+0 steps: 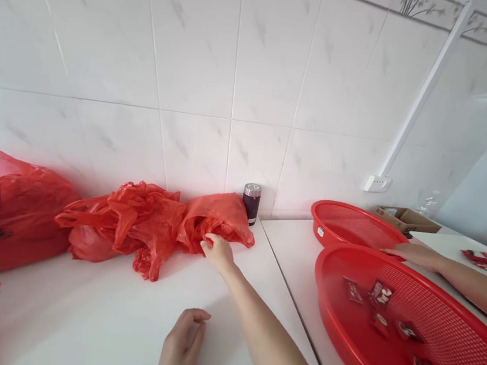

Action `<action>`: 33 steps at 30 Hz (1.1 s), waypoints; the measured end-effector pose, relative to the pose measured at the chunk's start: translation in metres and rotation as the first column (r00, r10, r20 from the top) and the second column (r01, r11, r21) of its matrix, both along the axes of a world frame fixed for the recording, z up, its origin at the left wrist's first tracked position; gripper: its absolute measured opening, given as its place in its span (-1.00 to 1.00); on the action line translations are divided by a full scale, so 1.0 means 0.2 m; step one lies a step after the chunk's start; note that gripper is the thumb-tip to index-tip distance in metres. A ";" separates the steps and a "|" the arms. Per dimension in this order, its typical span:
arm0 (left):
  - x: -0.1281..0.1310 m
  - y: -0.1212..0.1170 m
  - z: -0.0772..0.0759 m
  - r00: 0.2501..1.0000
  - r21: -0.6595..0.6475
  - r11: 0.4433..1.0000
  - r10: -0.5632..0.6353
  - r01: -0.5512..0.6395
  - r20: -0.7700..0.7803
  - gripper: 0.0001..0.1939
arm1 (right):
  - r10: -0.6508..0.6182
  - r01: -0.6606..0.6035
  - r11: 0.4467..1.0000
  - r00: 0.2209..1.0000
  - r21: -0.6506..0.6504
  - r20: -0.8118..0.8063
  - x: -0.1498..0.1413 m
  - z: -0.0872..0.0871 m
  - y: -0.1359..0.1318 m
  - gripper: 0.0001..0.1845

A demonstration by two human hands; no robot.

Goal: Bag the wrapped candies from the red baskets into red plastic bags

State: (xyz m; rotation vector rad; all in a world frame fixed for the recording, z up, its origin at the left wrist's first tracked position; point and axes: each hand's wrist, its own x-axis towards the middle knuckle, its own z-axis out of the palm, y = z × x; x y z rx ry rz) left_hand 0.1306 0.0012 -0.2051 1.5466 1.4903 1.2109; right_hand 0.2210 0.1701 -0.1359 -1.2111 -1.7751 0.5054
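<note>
My right hand (220, 254) is stretched forward, its fingers closed at the opening of a crumpled red plastic bag (221, 210). Part of the bag's edge is hidden behind the fingers. Nearer to me, my left hand (183, 344) hovers low over the white table (113, 321). Its fingers are loosely bent, the thumb is apart from them, and nothing is in it. More bunched red plastic bags (141, 222) lie just left of the one at my right hand.
A large red bag (12, 227) sits at the left. A dark cup (250, 203) stands by the wall. At the right, a red basket (328, 317) holds several small packets (408, 330). Another person's hand (416, 254) reaches near a second basket (326, 210); a cardboard box (407, 219) lies behind.
</note>
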 end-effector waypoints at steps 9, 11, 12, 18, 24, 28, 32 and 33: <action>-0.05 0.05 0.09 0.676 -0.243 0.970 0.161 0.027 0.719 -0.54 | 0.048 -0.116 0.979 0.927 -0.165 -0.371 0.41 -0.09 -0.67 -0.77; -0.05 0.04 0.13 0.563 -0.309 0.934 0.161 0.179 0.811 -0.46 | 0.097 -0.266 0.927 0.850 -0.263 -0.518 0.47 -0.11 -0.82 -0.76; -0.04 0.04 0.15 0.535 -0.322 0.917 0.153 0.237 0.831 -0.43 | 0.123 -0.345 0.890 0.812 -0.298 -0.571 0.49 -0.13 -0.88 -0.77; 0.09 0.08 0.21 0.643 -0.297 0.888 0.002 0.351 0.766 -0.40 | 0.150 -0.454 0.761 0.819 -0.464 -0.554 0.58 -0.15 -1.13 -0.72; 0.13 0.35 0.30 0.765 -0.253 0.964 0.099 0.085 0.636 -0.22 | -0.038 -0.121 0.866 0.952 -0.485 -0.305 0.74 -0.16 -1.28 -0.64; 0.10 0.21 0.26 0.831 -0.259 0.966 0.124 0.025 0.542 -0.06 | -0.210 0.094 0.902 0.949 -0.422 -0.236 0.89 -0.23 -1.37 -0.74; 0.17 -0.16 0.16 0.918 -0.256 0.954 -0.043 0.155 0.394 -0.13 | -0.175 0.075 0.917 0.958 -0.391 -0.226 0.95 -0.27 -1.49 -0.87; 0.19 -0.23 0.16 0.907 -0.277 0.933 -0.100 0.228 0.410 -0.17 | -0.124 0.023 0.916 0.966 -0.400 -0.228 0.95 -0.26 -1.52 -0.86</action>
